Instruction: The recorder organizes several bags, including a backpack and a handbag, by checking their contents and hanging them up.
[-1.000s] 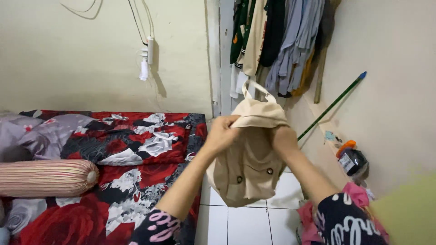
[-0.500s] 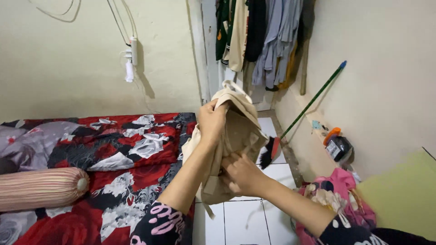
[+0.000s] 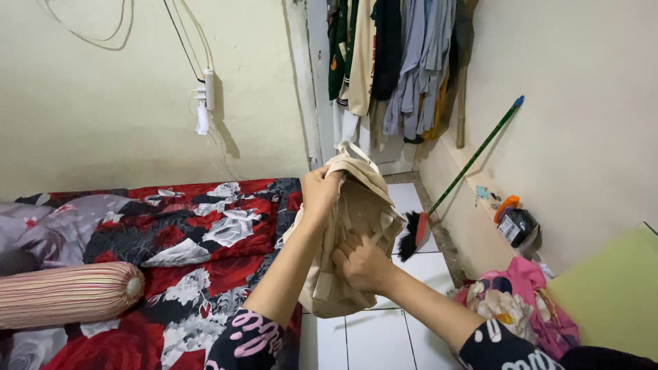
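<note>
A beige cloth bag (image 3: 356,212) with short handles hangs in the air in front of me, over the edge of the bed. My left hand (image 3: 319,193) grips its top rim and holds it up. My right hand (image 3: 362,263) presses flat against the bag's lower side, fingers spread on the fabric. Both forearms reach out from dark patterned sleeves at the bottom of the view.
A bed with a red, black and grey floral cover (image 3: 178,233) and a striped bolster (image 3: 65,293) fills the left. Clothes (image 3: 394,62) hang on the door. A green-handled broom (image 3: 459,171) leans on the right wall. Pink cloth (image 3: 514,294) lies on the white tile floor (image 3: 373,339).
A second ago both hands held the bag's top. My right hand has since dropped to its lower side. In the last half second the view shifted slightly; the hands barely moved.
</note>
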